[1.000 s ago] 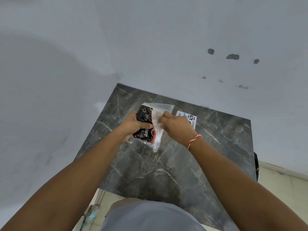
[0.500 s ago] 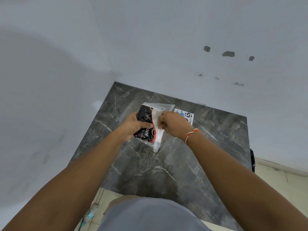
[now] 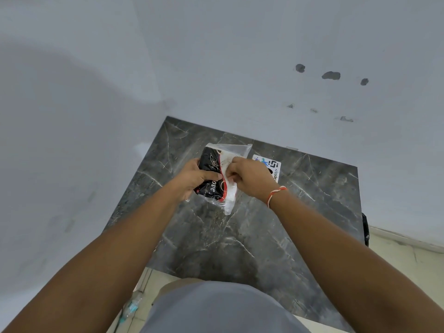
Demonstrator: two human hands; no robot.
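A clear plastic bag (image 3: 234,150) holds a folded black item with red trim and white lettering (image 3: 211,186). It sits just above the dark marble tabletop (image 3: 240,236), near the far middle. My left hand (image 3: 192,180) grips the black item through the bag from the left, thumb across its front. My right hand (image 3: 249,176) pinches the bag's white right part with curled fingers. A red and white thread circles my right wrist.
A white card with a QR code (image 3: 272,168) lies on the marble just right of my right hand, partly hidden by it. White walls enclose the table at the back and left. Pale floor tiles (image 3: 408,260) show at the right.
My right hand has curled tighter and shifted slightly left on the bag. The left hand keeps its grip on the black item. The bag stays in place.
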